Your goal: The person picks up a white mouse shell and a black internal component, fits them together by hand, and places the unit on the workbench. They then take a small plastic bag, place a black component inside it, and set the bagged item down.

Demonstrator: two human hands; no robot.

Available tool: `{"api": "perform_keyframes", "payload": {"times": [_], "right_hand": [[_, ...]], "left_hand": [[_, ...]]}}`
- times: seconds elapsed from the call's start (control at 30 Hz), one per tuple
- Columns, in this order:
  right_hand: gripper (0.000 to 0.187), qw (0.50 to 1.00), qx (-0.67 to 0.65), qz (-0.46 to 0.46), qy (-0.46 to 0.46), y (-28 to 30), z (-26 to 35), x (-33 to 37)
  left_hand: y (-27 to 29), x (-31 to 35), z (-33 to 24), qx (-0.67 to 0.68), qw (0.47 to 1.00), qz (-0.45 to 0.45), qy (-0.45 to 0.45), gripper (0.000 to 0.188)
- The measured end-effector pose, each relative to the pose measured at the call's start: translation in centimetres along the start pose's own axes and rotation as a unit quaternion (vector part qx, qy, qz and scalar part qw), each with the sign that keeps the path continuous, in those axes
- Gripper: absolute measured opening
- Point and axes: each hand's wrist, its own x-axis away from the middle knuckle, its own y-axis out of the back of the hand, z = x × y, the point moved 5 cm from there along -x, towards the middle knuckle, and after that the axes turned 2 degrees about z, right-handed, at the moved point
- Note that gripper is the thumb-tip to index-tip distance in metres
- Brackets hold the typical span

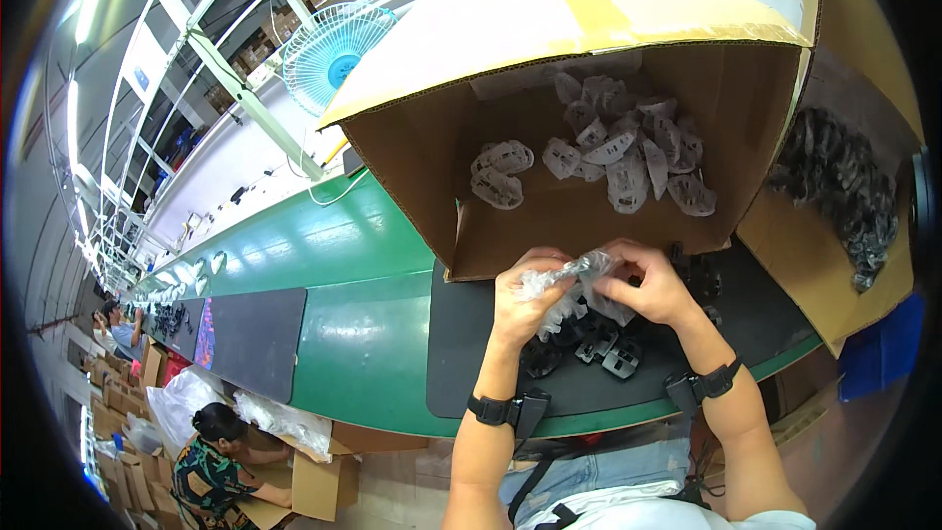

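A crumpled clear plastic bag (597, 265) is pinched between my two hands, in front of the open side of a big cardboard box. My left hand (525, 299) is closed on its left end. My right hand (655, 285) grips the other side with thumb and fingers. Whether anything is inside the bag, I cannot tell. Under my hands, several black and grey plastic parts (618, 358) lie on a black mat (471, 373). More dark parts (702, 280) are to the right of my right hand, partly hidden by it.
The cardboard box (412, 167) lies on its side and contains several translucent whitish pieces (628, 177). At right, another carton (775, 236) holds dark bagged parts (844, 186). A green bench (363, 334) runs left, past a blue fan (339, 59). A co-worker (221, 471) handles a carton at lower left.
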Motion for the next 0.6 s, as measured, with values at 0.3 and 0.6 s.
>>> {"api": "perform_keyframes", "payload": {"times": [0.3,0.6], "right_hand": [[0.014,0.969,-0.074,-0.236,0.017,3.0,-0.7,0.0],[0.043,0.977,0.164,-0.111,0.082,3.4,-2.5,2.1]], "left_hand": [[1.2,0.7,1.1,-0.042,0.987,-0.049,0.148,0.019],[-2.3,-0.4,2.5,-0.002,0.985,-0.169,-0.033,0.022]]}}
